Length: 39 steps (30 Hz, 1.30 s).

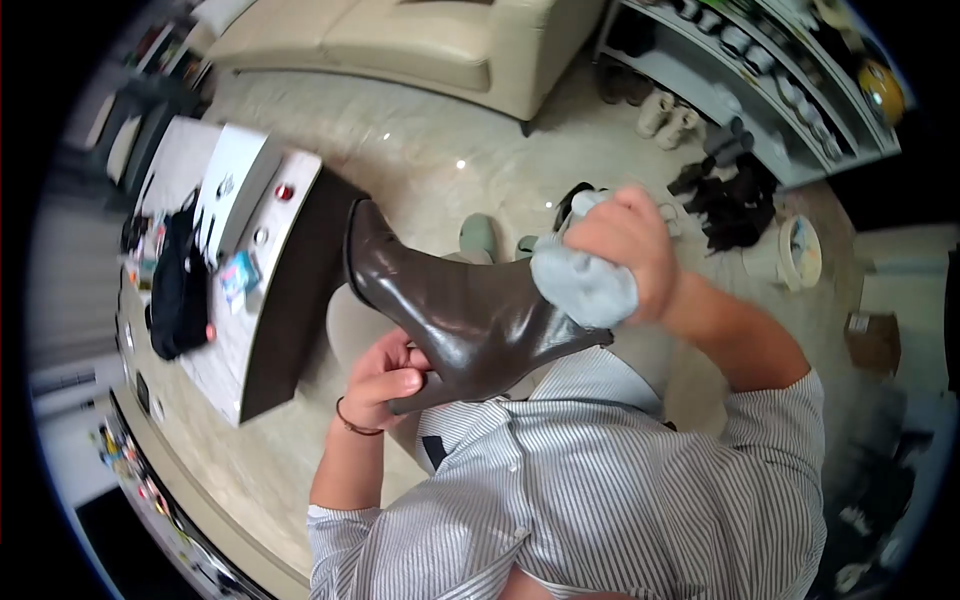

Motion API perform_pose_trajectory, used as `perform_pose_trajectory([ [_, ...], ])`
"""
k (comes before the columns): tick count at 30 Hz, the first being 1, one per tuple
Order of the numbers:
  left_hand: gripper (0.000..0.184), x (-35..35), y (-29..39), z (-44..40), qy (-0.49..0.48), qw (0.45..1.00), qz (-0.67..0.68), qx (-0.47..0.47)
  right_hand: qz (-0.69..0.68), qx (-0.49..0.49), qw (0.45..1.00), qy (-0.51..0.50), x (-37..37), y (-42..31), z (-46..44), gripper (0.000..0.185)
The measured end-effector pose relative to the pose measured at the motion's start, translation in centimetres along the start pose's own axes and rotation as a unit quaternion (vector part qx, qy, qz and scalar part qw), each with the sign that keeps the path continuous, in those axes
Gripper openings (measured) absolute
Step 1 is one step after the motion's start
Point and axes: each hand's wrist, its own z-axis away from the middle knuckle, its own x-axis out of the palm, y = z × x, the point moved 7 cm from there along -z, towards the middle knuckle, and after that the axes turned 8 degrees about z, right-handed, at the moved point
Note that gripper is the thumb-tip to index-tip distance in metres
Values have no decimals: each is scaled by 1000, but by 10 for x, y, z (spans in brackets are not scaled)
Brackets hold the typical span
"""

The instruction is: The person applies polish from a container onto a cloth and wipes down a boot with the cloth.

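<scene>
A glossy dark brown ankle boot (450,310) lies sideways above my lap, its toe pointing to the upper left and its shaft opening to the right. My left hand (385,380) is closed around the boot's heel. In my right hand (635,250) is a bunched pale grey cloth (585,283), which is at the top of the boot's shaft. The cloth hides part of the shaft's edge, and whether it presses on the leather cannot be made out.
To the left stands a table (225,375) with a white box (235,185), a black bag (180,285) and small items. A beige sofa (400,45) is ahead. Shoes, a shoe rack (690,95) and a white bin (785,262) are at the right. Green slippers (477,236) lie on the floor.
</scene>
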Motion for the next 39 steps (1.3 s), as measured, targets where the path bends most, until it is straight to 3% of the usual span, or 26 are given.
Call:
perform_pose_trajectory([
  [2, 73, 5, -2, -30, 6, 999, -10, -48, -42, 81, 996, 21, -21, -6, 20, 28],
  [4, 70, 16, -11, -58, -14, 990, -59, -130, -6, -3, 1000, 14, -46, -38, 39, 24],
  [5, 69, 17, -19, -68, -41, 978, -78, -191, 9, 15, 1000, 19, -60, -47, 46, 24],
  [7, 66, 36, -39, -82, -81, 948, -77, -298, -31, 0, 996, -89, -73, -77, 60, 23],
  [8, 64, 32, -52, -85, -89, 935, -64, -337, -17, 11, 996, -89, -81, -86, 69, 23],
  [12, 75, 40, -92, -101, -100, 913, -66, -390, 29, 51, 987, -152, -110, -109, 113, 21],
  [14, 75, 53, -108, -105, -124, 901, -40, -414, 99, 204, 971, -76, -139, -95, 141, 22],
  [16, 75, 67, -121, -115, -102, 924, -39, -366, 108, 247, 959, -86, -158, -85, 162, 23],
  [18, 73, 80, -135, -124, -149, 920, 0, -362, 239, 231, 941, -61, -169, -78, 174, 24],
  [19, 73, 83, -140, -132, -148, 931, -8, -334, 203, 332, 920, -43, -173, -64, 191, 26],
  [22, 74, 74, -154, -155, -136, 946, -75, -285, 163, 337, 926, 46, -180, -44, 213, 26],
  [24, 75, 86, -161, -167, -110, 955, -109, -254, 155, 307, 938, 50, -192, -32, 228, 28],
  [28, 76, 106, -165, -190, -93, 959, -142, -229, 206, 348, 910, 96, -211, 0, 269, 26],
  [30, 74, 108, -159, -205, -102, 961, -203, -158, 233, 377, 888, 122, -216, 6, 282, 23],
  [31, 73, 103, -155, -208, -98, 961, -221, -136, 139, 535, 812, 190, -222, 16, 306, 20],
  [32, 73, 101, -151, -212, -97, 960, -239, -113, 39, 668, 700, 250, -220, 22, 332, 18],
  [33, 73, 100, -154, -216, -98, 959, -241, -114, -14, 603, 752, 267, -224, 26, 343, 25],
  [34, 72, 99, -152, -220, -91, 958, -259, -86, -14, 604, 750, 270, -222, 23, 351, 25],
  [36, 72, 101, -155, -228, -87, 954, -279, -62, -74, 622, 660, 416, -220, 1, 366, 32],
  [37, 72, 106, -159, -233, -96, 955, -278, -40, -73, 623, 656, 419, -222, -10, 366, 32],
  [38, 73, 110, -163, -236, -104, 955, -278, -17, 50, 591, 738, 322, -231, -22, 346, 36],
  [39, 74, 109, -167, -238, -96, 954, -284, -21, 107, 569, 771, 266, -229, -26, 333, 38],
])
